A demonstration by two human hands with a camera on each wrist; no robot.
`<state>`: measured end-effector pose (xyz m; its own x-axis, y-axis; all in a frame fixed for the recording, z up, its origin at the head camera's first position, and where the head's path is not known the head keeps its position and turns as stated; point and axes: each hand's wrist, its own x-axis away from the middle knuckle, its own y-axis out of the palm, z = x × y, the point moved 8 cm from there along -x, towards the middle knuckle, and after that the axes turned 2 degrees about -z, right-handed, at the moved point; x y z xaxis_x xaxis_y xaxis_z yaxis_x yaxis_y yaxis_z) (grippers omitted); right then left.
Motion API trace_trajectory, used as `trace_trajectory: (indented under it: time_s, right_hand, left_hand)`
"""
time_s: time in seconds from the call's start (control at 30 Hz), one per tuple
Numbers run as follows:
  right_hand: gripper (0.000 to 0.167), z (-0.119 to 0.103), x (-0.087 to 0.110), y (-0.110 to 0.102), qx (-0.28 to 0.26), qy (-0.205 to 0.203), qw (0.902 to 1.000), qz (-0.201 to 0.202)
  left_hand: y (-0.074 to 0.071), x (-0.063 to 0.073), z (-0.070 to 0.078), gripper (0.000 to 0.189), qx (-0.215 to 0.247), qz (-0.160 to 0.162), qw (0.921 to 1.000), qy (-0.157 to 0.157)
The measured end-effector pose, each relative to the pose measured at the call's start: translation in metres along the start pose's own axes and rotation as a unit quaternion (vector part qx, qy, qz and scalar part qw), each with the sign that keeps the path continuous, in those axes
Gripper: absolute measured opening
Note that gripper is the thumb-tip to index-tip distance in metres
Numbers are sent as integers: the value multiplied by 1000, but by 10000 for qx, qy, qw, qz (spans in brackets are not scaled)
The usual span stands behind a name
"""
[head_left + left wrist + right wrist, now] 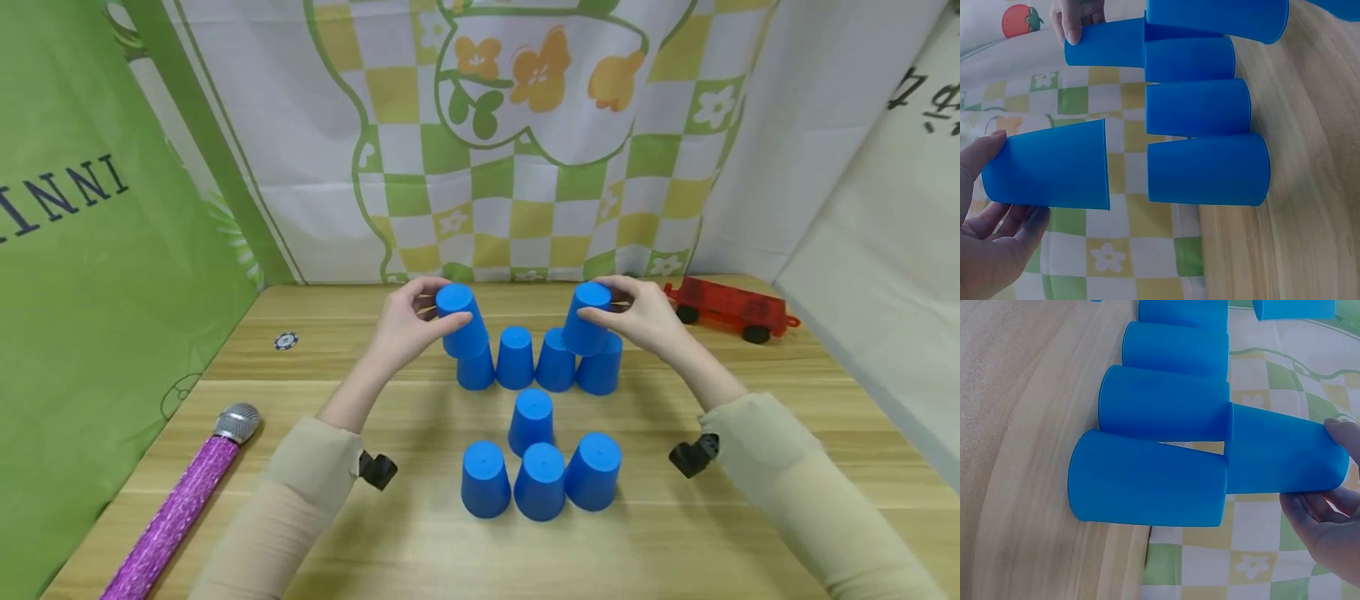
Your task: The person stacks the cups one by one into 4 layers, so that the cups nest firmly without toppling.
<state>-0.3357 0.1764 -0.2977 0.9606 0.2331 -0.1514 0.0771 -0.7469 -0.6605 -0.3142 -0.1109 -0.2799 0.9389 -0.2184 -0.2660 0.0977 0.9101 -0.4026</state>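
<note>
My left hand (405,329) pinches an upside-down blue cup (461,321) between thumb and fingers, near its narrow end. In the left wrist view a gap separates this held cup (1047,165) from the row below. My right hand (637,312) grips another upside-down blue cup (585,321) the same way. Its rim is right at the tops of the two rightmost cups of the back row, straddling them, as the held cup (1285,450) shows in the right wrist view. That back row (515,360) consists of several upturned blue cups side by side.
Nearer to me, three upturned blue cups (540,483) stand in a row, with a single blue cup (532,423) just behind them. A purple microphone (180,508) lies at left, near a poker chip (285,341). A red toy wagon (727,308) stands at back right.
</note>
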Motion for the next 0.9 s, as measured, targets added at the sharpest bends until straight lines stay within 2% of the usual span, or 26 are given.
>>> trace_trajectory:
  time_s: [0.23, 0.57, 0.9]
  right_hand:
    - [60, 1, 0, 2, 72, -77, 9999, 122]
    - [61, 2, 1, 1, 110, -110, 9995, 267]
    - [59, 0, 1, 2, 112, -138, 9991, 376]
  left_hand:
    - [14, -19, -10, 47, -71, -60, 9999, -55]
    - [33, -38, -10, 48, -376, -234, 9990, -61]
    - [41, -43, -17, 49, -395, -262, 9987, -178]
